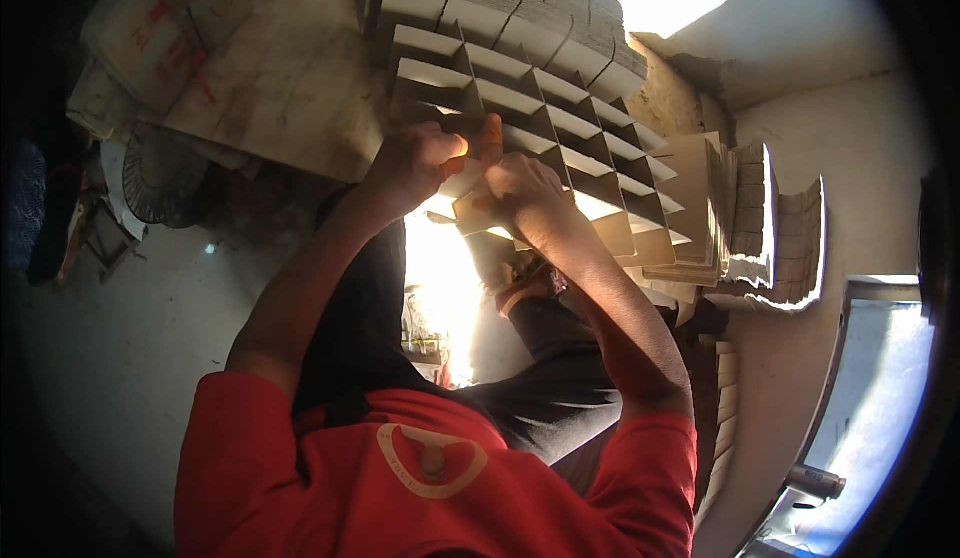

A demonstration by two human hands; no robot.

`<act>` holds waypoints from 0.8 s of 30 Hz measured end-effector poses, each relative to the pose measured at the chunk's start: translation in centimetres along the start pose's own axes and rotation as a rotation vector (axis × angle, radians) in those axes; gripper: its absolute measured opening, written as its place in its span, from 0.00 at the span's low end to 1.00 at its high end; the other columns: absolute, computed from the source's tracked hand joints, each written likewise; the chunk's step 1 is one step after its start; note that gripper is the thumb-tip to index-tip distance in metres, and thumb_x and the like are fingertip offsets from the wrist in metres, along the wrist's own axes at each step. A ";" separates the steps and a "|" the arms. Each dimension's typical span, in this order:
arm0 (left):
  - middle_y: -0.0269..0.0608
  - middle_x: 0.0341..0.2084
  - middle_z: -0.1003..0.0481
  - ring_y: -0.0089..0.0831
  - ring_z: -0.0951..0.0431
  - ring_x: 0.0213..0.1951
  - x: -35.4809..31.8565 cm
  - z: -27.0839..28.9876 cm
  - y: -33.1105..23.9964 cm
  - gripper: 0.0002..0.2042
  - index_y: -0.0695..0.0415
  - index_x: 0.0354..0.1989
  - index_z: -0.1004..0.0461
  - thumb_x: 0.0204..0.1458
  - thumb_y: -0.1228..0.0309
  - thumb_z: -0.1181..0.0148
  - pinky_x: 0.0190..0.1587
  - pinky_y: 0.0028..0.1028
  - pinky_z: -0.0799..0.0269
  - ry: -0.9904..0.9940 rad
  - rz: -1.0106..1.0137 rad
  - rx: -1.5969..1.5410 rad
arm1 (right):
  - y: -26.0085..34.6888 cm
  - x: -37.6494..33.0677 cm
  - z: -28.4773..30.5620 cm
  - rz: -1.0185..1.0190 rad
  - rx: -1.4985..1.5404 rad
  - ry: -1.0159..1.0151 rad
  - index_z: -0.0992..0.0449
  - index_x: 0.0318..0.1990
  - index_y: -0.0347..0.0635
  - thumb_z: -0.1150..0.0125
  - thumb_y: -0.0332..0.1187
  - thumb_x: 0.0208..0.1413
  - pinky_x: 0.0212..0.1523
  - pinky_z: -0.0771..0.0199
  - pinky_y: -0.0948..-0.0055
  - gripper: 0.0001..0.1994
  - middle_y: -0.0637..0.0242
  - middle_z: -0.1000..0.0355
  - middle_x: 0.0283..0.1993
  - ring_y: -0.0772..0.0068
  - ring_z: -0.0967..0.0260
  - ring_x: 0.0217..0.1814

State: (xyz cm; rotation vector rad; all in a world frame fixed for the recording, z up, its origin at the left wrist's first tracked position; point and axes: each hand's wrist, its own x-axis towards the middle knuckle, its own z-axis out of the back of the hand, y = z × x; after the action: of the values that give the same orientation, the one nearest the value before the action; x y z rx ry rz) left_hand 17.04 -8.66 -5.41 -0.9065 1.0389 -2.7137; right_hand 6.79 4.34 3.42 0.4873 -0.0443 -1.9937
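A cardboard divider (585,163) of interlocked strips stands expanded into a grid of open cells in front of me. At its near left corner, my left hand (408,170) is closed, its fingers curled at the strip ends. Beside it my right hand (528,186) grips the near edge of the divider, with one finger pointing up along a strip. Fingertips of both hands look orange, as if covered. The exact pinch points are hidden behind my fingers and in glare.
Behind the divider lie stacks of flat grey cardboard strips (515,18). More stacked cardboard (750,213) stands by the right wall. A wooden board (290,78) and wrapped bundles (165,43) are at the far left. A round fan-like grille (160,178) stands below them.
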 end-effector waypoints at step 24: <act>0.57 0.26 0.28 0.56 0.29 0.33 6.0 0.3 -1.8 0.09 0.66 0.34 0.27 0.42 0.77 0.42 0.37 0.42 0.34 0.312 -0.276 0.174 | -6.0 -7.1 -1.8 0.114 -0.339 -0.873 0.41 0.64 0.37 0.47 0.53 0.56 0.66 0.53 0.41 0.35 0.56 0.31 0.55 0.53 0.44 0.67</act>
State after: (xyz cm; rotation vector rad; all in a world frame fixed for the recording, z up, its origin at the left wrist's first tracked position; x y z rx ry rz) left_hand 12.48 -9.19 -1.16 -0.6535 0.7475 -3.1935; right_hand 5.00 13.61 2.59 -0.6056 -0.2610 -1.9078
